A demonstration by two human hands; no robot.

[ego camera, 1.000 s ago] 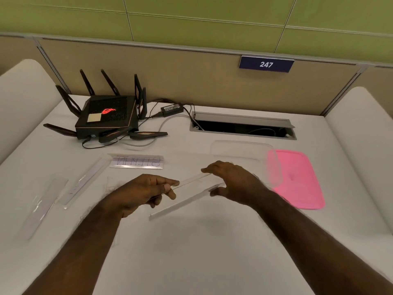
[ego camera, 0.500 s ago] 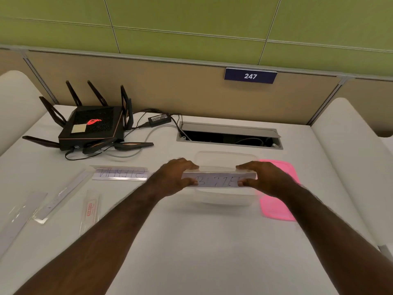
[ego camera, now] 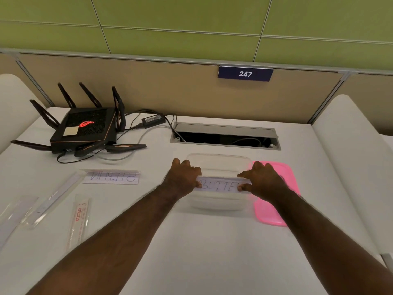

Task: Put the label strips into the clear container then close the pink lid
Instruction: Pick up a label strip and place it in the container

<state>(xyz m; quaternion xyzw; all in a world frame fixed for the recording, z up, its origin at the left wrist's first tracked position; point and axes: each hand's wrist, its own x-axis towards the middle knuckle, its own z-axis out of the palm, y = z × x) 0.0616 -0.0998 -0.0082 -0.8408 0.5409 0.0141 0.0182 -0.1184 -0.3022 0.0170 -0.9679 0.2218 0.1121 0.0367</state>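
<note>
Both hands grip one label strip [ego camera: 219,186] by its ends, over the open clear container [ego camera: 219,167]. The left hand [ego camera: 182,177] pinches the strip's left end, fingers curled down over it; the right hand [ego camera: 263,179] pinches the right end the same way. The strip spans the gap between the two hands, handwriting facing up, and lies across the container's width, at or just above its rim; whether it touches the rim cannot be told.

The pink lid [ego camera: 274,211] lies flat on the table [ego camera: 212,252] just right of the container, partly under the right hand and wrist.

Left of the left hand, apart from it, lies a second written strip [ego camera: 111,177]. Further left and nearer the person lie three more strips [ego camera: 77,220], all flat on the table. Beyond the left hand stands a black router [ego camera: 85,128].
</note>
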